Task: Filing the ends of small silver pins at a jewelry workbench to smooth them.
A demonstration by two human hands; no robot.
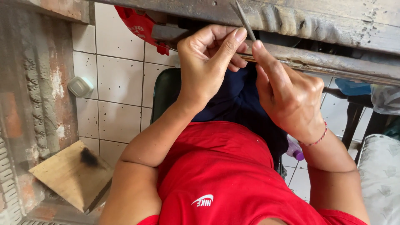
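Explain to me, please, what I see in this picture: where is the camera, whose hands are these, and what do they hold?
There is no machine here. The one picture comes from a camera worn on a person's head, looking down at that person's own body and two bare hands.

The left hand and the right hand meet in front of a worn wooden bench. Together they pinch a thin grey stick that points up and away; what it is made of I cannot tell. The right wrist wears a thin red bracelet.

Below the hands you see the red shirt and dark blue shorts; the person sits on a dark chair. On the white tiled floor lie a small round white object and a wooden board with a black mark.
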